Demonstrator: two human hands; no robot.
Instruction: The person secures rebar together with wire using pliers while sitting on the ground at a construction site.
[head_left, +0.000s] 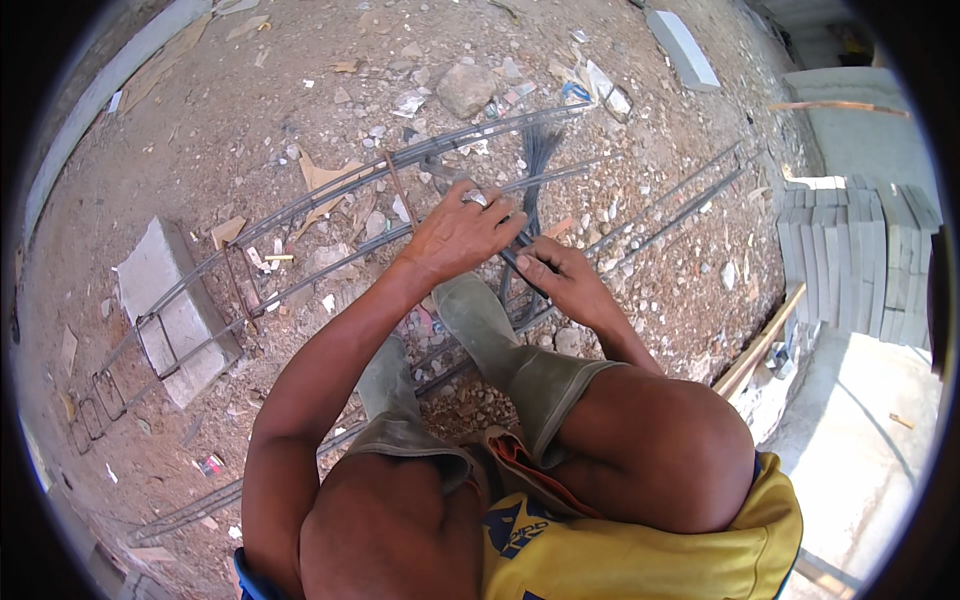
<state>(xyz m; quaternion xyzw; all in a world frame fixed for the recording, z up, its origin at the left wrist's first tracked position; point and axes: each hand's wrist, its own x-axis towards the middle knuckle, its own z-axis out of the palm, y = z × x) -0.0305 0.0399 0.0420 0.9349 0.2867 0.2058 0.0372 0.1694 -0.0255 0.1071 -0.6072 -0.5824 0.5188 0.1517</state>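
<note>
My left hand (pixel 458 232), with a ring on one finger, is closed over the long steel reinforcing bars (pixel 350 252), its fingers curled down; what they grip is hidden. My right hand (pixel 568 284) is closed beside it, thumb pressed on a dark, slim, handle-like piece (pixel 512 260) that runs between the two hands. Its exact kind does not show. Just beyond my fingers, a bundle of thin dark tie wire (pixel 540 160) lies across the bars. A rusty stirrup (pixel 400 188) stands around the bars left of my hands.
At left, a grey concrete block (pixel 178 312) supports the bars, and bent stirrups (pixel 100 400) lie near their end. My rubber boots (pixel 480 315) stand among the bars. Stacked grey blocks (pixel 835 255) and a wooden plank (pixel 762 342) are at right. A large stone (pixel 467 90) sits beyond.
</note>
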